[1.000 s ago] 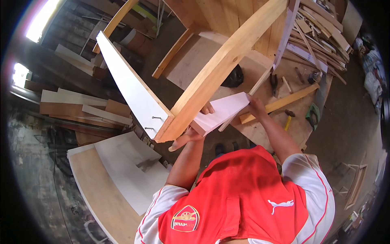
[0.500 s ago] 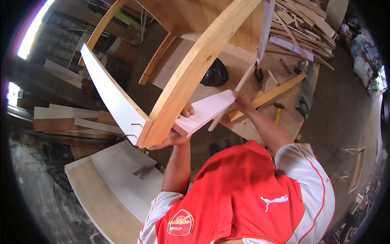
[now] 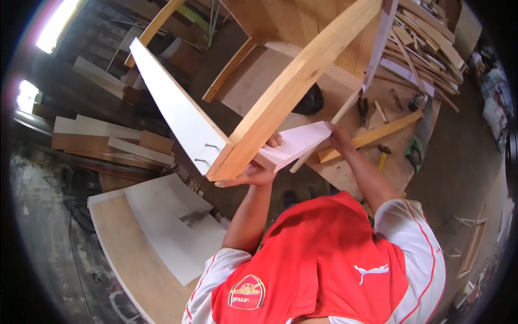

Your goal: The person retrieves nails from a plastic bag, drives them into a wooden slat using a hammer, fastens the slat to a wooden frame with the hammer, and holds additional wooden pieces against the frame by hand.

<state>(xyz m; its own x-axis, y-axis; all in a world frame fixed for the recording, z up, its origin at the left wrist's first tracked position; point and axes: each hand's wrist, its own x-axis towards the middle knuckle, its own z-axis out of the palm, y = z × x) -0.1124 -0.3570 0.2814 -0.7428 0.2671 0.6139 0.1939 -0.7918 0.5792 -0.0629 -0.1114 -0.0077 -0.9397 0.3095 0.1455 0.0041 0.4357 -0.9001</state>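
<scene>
A pale pinkish board (image 3: 298,141) lies between my two hands, beside the inner face of a curved wooden rail (image 3: 302,70). My left hand (image 3: 258,171) is wrapped round the board's near end at the rail's lower corner, with its thumb under the rail and fingertips showing on top of the board. With my right hand (image 3: 339,137) I grip the board's far, narrower end; most of those fingers are hidden. A white tapered board (image 3: 178,102) meets the rail at the corner, where two nails stick out of its face.
Behind is a wooden box frame (image 3: 280,21). On the worktable (image 3: 345,173) are a hammer (image 3: 383,156), pliers (image 3: 363,112), a yellowish batten (image 3: 372,136), a green tool (image 3: 415,153) and a black bag (image 3: 309,101). Wood scraps (image 3: 426,48) are piled behind; boards (image 3: 108,140) lie at left.
The view swung away and back, shifting the scene right since half a second ago. Compared with one second ago, my left thumb lies closer under the rail's corner. Both hands keep their hold.
</scene>
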